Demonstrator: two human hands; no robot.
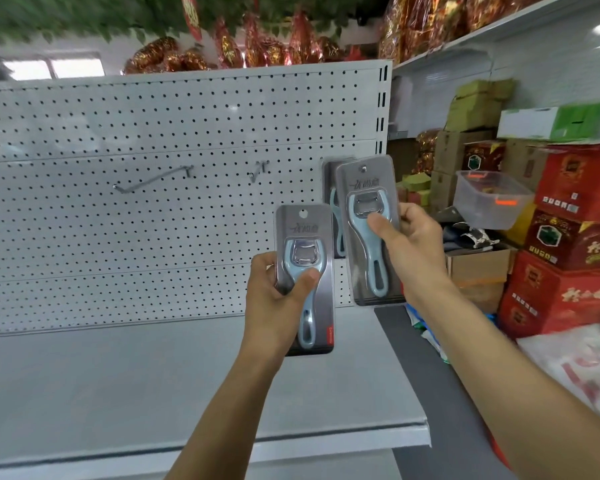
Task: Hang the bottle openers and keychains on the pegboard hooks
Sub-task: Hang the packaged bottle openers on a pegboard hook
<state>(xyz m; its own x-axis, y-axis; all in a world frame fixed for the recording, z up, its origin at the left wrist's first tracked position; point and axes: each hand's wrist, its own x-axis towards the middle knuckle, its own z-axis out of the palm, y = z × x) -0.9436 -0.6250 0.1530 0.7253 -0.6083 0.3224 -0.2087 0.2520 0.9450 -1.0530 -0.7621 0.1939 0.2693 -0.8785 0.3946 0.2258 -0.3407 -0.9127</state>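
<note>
Pale-blue bottle openers in grey blister cards are filling both hands in front of a white perforated metal pegboard. The left hand is clenching one carded opener upright, thumb pressing across the opener's neck, fingers wrapping round the card's left edge; the round hang hole at the card's top is showing clearly. The right hand is gripping a second carded opener slightly higher and to the right, thumb lying over the opener's head and hiding part of it. A third grey card is peeking out behind that one; only its left strip is showing, and whether the right hand is grasping it too or it is hanging on the board is impossible to tell. Printed lettering on the cards is too blurred to read.

Two grey wire hooks are sticking out of the board: a long one well to the left of the cards and a short one nearer, up and left of the left hand's card. Both are standing bare, with open board all around them. The board's right edge is running just behind the right hand's cards. A white shelf below is reaching toward the camera. Stacked red and brown cartons and a clear plastic tub are crowding the right side, blurred toward the frame's rim.
</note>
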